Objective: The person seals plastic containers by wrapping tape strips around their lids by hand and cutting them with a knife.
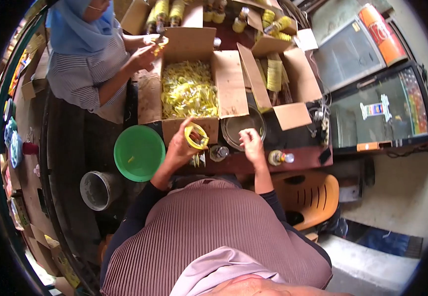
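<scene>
My left hand [178, 148] is closed around a yellow round cup-like thing [196, 136]. Its open end faces up, and something reddish brown shows inside. My right hand [251, 144] hovers by the near rim of a round metal basin [230, 143], its fingers loosely bent and slightly apart, with nothing visible in them. Between my hands a small clear bottle [219, 153] stands at the table edge. Right of my right hand is another bottle [280, 158] with a yellowish label. Just beyond my left hand is an open cardboard box [231, 81] full of yellow strips or wrappers [189, 89].
A co-worker [88, 64] stands at the left, hands on a small yellow item [159, 45]. A green basin [140, 154] and a bucket [95, 190] lie to my left. At right are another box [300, 79] with stacked yellow pieces, an orange chair [310, 197] and a glass-front cooler [379, 108].
</scene>
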The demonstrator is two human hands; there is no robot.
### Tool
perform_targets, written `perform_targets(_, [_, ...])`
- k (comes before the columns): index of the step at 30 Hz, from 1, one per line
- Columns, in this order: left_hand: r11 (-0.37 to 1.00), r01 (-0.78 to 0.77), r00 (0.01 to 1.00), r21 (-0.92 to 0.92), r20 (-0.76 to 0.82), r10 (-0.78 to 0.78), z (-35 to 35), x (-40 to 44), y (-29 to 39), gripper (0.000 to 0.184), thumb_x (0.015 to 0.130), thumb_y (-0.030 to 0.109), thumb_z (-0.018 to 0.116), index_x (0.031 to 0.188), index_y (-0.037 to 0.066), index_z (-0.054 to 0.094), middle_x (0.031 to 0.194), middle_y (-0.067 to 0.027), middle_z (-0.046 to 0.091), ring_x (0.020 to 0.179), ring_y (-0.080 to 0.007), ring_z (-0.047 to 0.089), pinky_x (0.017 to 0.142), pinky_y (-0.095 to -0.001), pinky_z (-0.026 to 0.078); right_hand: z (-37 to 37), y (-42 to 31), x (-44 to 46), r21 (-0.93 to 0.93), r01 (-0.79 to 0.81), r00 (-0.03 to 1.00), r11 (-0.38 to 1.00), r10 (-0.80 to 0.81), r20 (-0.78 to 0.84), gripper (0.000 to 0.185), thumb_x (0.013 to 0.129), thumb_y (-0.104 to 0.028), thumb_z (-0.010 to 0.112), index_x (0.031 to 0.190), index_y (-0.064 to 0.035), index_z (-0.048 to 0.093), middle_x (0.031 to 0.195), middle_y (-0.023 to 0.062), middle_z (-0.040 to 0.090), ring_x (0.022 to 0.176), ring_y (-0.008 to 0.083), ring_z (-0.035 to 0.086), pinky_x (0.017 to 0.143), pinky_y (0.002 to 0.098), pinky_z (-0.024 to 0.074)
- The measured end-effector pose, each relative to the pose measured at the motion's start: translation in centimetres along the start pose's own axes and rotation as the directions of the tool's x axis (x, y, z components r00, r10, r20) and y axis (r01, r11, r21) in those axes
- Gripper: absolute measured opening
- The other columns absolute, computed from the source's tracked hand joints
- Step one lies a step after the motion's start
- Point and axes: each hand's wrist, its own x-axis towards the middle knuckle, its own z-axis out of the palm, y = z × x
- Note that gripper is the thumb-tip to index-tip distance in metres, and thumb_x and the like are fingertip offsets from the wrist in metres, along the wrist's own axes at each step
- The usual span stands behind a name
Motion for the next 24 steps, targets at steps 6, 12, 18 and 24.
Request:
perform_targets(6, [0.997,0.066,0.998,0.028,0.017,-0.066,-1.1,-0.8,-0.4,0.094,0.064,0.011,0.085,0.141,0.007,0.031,0.09,-0.0041,0.063,0.082,-0.0139,0.06,0.076,-0.0285,0.051,-3.5,8.5,-2.7,-0.242,-0.222,0.962,0.945,0.253,0.106,0.013,0.083,-0.011,0.062,0.094,-0.0071,0.067,0.078,0.0073,0.067,0.072,0.0146,0.064,0.066,0.0313,0.0512])
perform_targets(12, [0.997,0.081,0.995,-0.005,0.064,-0.081,-1.1,-1.4,-1.2,0.093,0.064,0.011,0.084,0.141,0.007,0.031,0.09,-0.0074,0.063,0.084,-0.018,0.063,0.079,-0.0305,0.051,1.7,15.2,-4.4,-0.412,-0.133,0.982,0.901,0.176,0.067,0.016,0.08,-0.017,0.066,0.092,-0.006,0.069,0.093,0.0145,0.068,0.092,0.0276,0.066,0.081,0.0372,0.0503])
perform_targets(18, [0.994,0.104,0.992,-0.011,0.073,-0.103,-1.8,-1.9,-1.0,0.09,0.065,0.007,0.083,0.14,0.007,0.033,0.096,-0.0053,0.063,0.088,-0.0157,0.062,0.082,-0.0287,0.05,6.1,16.6,-2.8,-0.583,-0.246,0.969,0.774,0.214,-0.123,0.027,0.078,-0.017,0.067,0.097,0.0006,0.063,0.096,0.0242,0.064,0.097,0.039,0.061,0.082,0.0458,0.0485])
perform_targets(24, [0.995,0.086,0.995,-0.042,0.044,-0.084,-2.3,-2.7,-1.4,0.091,0.064,0.008,0.085,0.14,0.006,0.034,0.097,-0.0046,0.062,0.089,-0.0141,0.06,0.082,-0.0277,0.049,6.9,18.9,-2.0,-0.624,-0.211,0.978,0.752,0.166,-0.13,0.024,0.078,-0.018,0.064,0.085,0.005,0.061,0.091,0.0294,0.062,0.09,0.0466,0.059,0.075,0.0523,0.0476])
